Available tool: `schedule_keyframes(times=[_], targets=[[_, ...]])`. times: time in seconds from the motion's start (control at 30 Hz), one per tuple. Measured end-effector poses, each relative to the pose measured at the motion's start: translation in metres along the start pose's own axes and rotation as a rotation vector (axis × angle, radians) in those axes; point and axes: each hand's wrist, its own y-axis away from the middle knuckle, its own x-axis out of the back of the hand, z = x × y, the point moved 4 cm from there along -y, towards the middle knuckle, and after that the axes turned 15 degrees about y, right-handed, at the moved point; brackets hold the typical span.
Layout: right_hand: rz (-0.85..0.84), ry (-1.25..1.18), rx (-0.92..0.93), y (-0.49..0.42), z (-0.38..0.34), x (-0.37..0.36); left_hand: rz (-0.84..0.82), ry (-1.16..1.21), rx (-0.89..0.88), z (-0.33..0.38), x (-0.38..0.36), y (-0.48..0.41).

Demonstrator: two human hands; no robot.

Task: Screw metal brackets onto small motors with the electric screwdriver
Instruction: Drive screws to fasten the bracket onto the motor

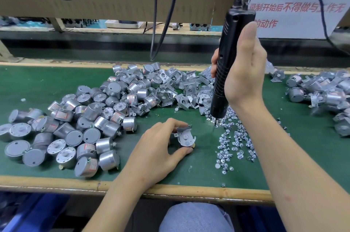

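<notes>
Left hand [161, 148] low and near, thumb and curled fingers pinching a motor [184, 138]; right hand [244, 72] raised farther right, fingers wrapped round the screwdriver [232, 31], thumb extended upward.

Green bench [47, 84]: motors [75, 127], brackets [180, 88], screws [236, 137].

One black ribbed electric screwdriver [225, 72] is in the right hand [246, 76], and one silver bracketed motor [184, 138] is in the left hand [161, 148]. Left of the left hand lie several dozen silver cylindrical motors [75, 127], and beyond it is a heap of bent sheet-metal brackets [180, 89] too tangled to count. Below the right hand scatter many dozens of small shiny screws [234, 137]; right of it are a dozen or more finished motors with brackets [322, 91].
</notes>
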Motion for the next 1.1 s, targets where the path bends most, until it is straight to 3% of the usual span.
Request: schedule_keyframes(times=[0.2, 1.1], targets=[[-0.098, -0.025, 0.053, 0.0027, -0.0034, -0.0042, -0.002, 0.006, 0.01, -0.0002, -0.0008, -0.0008], [-0.071, -0.066, -0.048, 0.003, -0.005, 0.0026, -0.002, 0.013, 0.009, -0.0031, -0.0008, -0.0003]])
